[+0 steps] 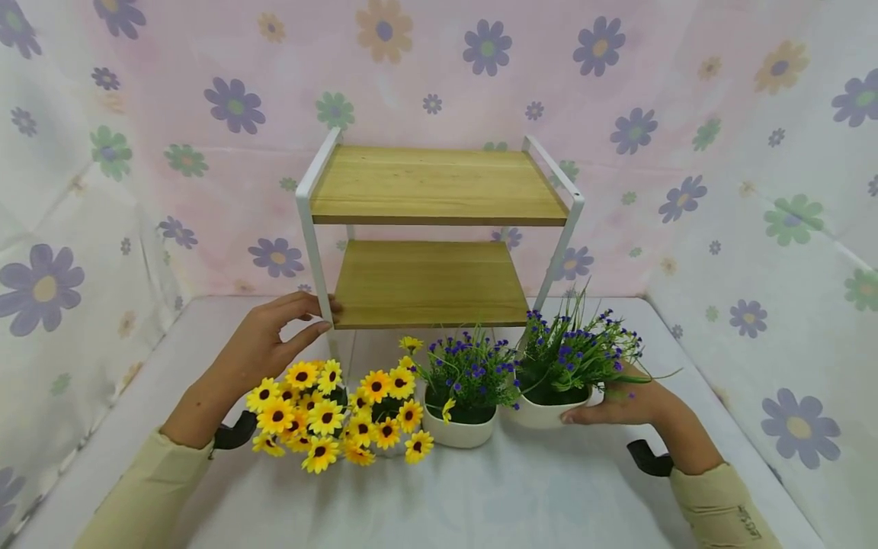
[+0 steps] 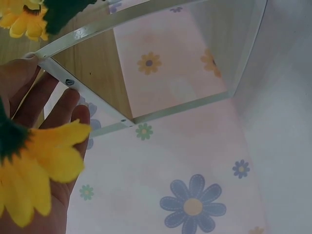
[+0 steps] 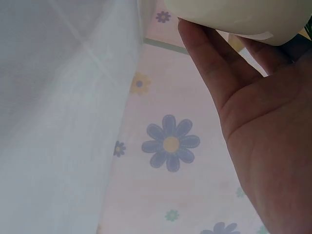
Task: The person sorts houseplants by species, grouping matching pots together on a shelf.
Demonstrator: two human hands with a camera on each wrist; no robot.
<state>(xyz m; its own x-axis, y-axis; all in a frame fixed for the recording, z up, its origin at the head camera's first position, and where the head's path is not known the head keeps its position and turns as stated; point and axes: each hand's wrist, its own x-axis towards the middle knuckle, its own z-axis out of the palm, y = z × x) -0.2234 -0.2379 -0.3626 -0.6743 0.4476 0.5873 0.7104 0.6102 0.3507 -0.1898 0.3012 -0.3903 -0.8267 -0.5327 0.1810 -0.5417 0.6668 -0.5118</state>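
- Sleeves [image 1: 144, 488], pale, lie lowest in the head view: one at 8 o'clock, one at 4. Black band at each wrist.
- Left hand [image 1: 264, 343], 8 o'clock: grasping the left front upright of the rack [image 1: 439, 183], level with the lower board. Thumb on the near side, fingers beyond.
- Right hand [image 1: 620, 400], 4 o'clock: grasping the end pot [image 1: 549, 412]. Thumb at the near wall, other fingers partly hidden by leaves; right wrist view shows fingertips against the white side.
- End pot at 4 o'clock, near the rack's right front leg. Purple blooms, long green blades. Cannot tell whether its base touches the table [image 1: 549, 496].
- Purple pot [image 1: 461, 435], just short of 6 o'clock, beside the end pot; similar purple blooms.
- Left yellow clump [image 1: 325, 417] at 8 o'clock, right yellow clump [image 1: 387, 433] at 7; dark-centred blooms, close together. Their pots mostly hidden.
- One yellow bloom [image 2: 53, 161] at 8 o'clock in the left wrist view, before the hand.
- Rack from centre to 12 o'clock: two wooden boards, white frame.
- Flowered cloth [image 1: 439, 46] behind, 9 through 12 to 3 o'clock.
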